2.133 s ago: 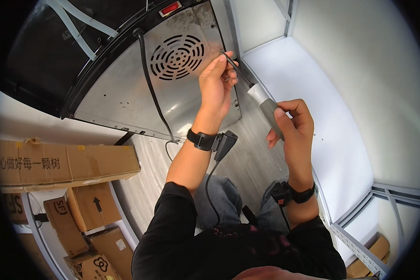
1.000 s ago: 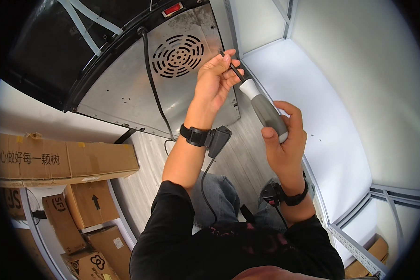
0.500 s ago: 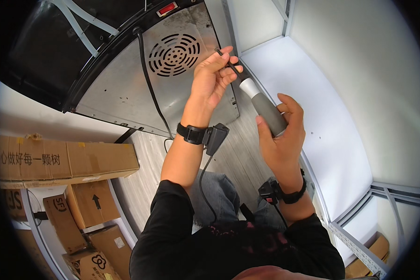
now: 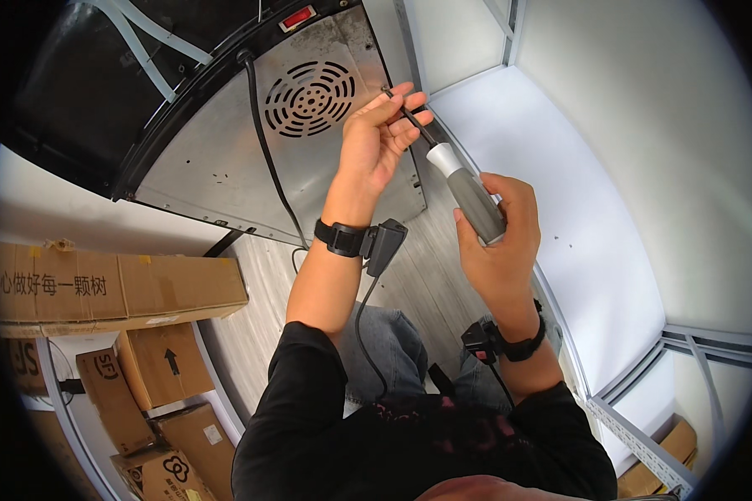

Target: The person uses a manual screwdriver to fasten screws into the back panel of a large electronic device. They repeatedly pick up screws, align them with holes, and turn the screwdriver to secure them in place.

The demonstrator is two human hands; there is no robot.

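Filling the upper left, a black appliance shows a broad grey metal panel to the person. To the right runs a wide white surface, edged by metal framing, with pale wood-look floor between the two. A long cardboard box lies at the left, above several smaller cartons. A black power cord hangs down across the panel.

Both hands are on one tool – the left hand pinches its dark shaft between thumb and forefinger, the other fingers spread, while the right hand has thumb and fingers closed round the lower handle. That tool, a screwdriver with a grey grip and white collar, slants up and leftward to the panel's right edge; whether its tip sits in a screw is too small to tell. Left of the fingertips is a round slotted vent. Smaller again – a red rocker switch on the black rim, and two dark specks on the white surface
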